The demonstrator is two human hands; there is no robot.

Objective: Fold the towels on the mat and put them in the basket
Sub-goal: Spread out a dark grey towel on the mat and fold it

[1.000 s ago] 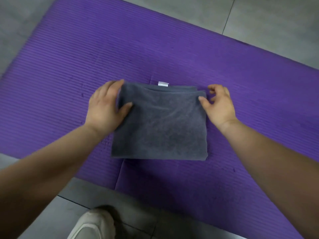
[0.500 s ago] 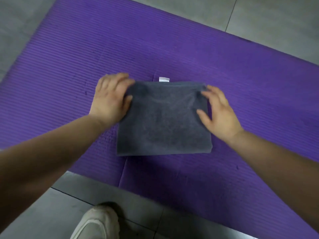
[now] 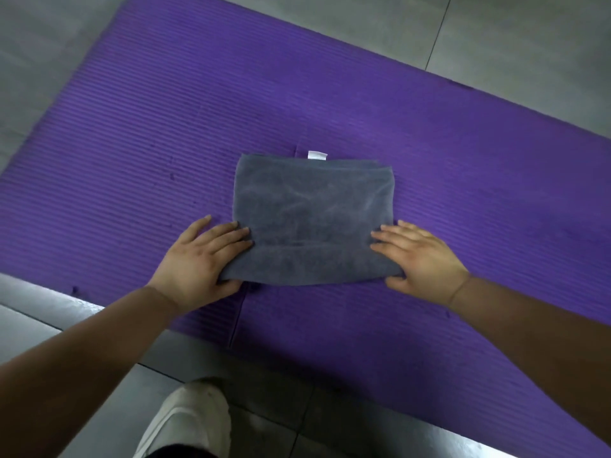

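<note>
A dark grey towel (image 3: 310, 213), folded into a flat rectangle with a small white tag (image 3: 316, 155) at its far edge, lies in the middle of the purple ribbed mat (image 3: 165, 127). My left hand (image 3: 201, 262) holds the towel's near left corner, fingers on top and thumb at the near edge. My right hand (image 3: 420, 259) holds the near right corner the same way. The near edge looks slightly lifted between the two hands. No basket is in view.
Grey tiled floor (image 3: 515, 34) surrounds the mat on all sides. My white shoe (image 3: 188, 421) stands on the floor just in front of the mat's near edge. The mat has a seam running toward me below the towel.
Both hands slid from the towel's far corners down its sides to the near corners. The towel's top layer now lies smooth and flat.
</note>
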